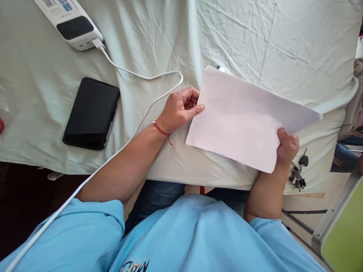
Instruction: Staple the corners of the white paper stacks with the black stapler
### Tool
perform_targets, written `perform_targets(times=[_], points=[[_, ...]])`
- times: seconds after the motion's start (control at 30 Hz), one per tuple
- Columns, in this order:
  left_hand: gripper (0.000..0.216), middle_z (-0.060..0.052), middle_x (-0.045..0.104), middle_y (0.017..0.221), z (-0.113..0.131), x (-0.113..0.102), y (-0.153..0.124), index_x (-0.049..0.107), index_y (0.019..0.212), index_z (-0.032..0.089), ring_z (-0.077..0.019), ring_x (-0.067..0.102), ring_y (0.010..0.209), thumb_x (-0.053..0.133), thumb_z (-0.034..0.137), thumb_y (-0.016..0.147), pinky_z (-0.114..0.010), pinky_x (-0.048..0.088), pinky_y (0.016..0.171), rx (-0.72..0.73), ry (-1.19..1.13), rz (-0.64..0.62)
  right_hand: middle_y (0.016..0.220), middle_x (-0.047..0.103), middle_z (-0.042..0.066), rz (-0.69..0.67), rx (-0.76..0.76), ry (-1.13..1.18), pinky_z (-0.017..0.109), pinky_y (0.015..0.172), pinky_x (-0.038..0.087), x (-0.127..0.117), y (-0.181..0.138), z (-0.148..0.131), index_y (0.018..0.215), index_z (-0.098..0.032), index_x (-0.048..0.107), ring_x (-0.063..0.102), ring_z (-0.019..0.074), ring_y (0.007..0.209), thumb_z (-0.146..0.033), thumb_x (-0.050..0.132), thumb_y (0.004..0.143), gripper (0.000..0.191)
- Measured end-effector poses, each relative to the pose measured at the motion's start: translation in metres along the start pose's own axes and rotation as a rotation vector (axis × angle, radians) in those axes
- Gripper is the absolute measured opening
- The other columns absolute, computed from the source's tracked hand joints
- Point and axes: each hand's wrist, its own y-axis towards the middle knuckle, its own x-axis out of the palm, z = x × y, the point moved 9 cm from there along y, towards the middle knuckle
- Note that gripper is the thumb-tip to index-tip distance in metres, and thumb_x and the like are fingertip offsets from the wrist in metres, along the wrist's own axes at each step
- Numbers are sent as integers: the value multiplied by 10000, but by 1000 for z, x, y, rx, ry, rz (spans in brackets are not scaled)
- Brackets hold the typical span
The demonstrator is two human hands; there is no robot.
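A white sheet of paper (238, 117) is held tilted over the cloth-covered table. At its left edge, my left hand (183, 105) pinches it, thumb on top and fingers curled behind. My right hand (287, 146) grips the lower right side, with the thumb over the front and the other fingers mostly behind the sheet. The paper bends slightly toward its far right corner. A small shiny item (221, 68) peeks out past the top edge; the paper hides most of it.
A black phone (91, 113) lies at left. A white power bank (75, 28) sits beyond it, its white cable (147, 78) running across the cloth (159, 34) and along my left arm. Keys (297, 173) rest near the right front edge. A green-topped surface (344, 230) stands lower right.
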Motion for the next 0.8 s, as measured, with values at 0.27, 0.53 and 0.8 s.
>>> perform_targets(times=[0.27, 0.53, 0.8], points=[[516, -8, 631, 808, -1, -8, 3, 594, 896, 283, -175, 571, 725, 811, 737, 1011, -351, 501, 664, -12, -12, 85, 954, 866, 78, -71, -34, 67, 327, 985, 708, 17, -9, -1, 834, -192, 803, 795, 206, 1002, -444, 1035, 639, 393], [495, 0, 608, 794, 6, -5, 4, 598, 850, 260, -153, 523, 715, 872, 661, 945, -323, 469, 651, -4, -66, 47, 933, 873, 83, -47, -79, 8, 269, 865, 675, 20, -5, 1, 869, -128, 868, 753, 160, 882, -390, 1077, 643, 404], [414, 39, 468, 641, 12, -5, 4, 578, 728, 230, -124, 382, 634, 793, 493, 964, -324, 311, 611, 11, 88, 23, 958, 868, 70, -25, -83, 84, 257, 970, 708, 20, -2, 4, 896, -128, 845, 802, 166, 1001, -483, 1102, 647, 505]])
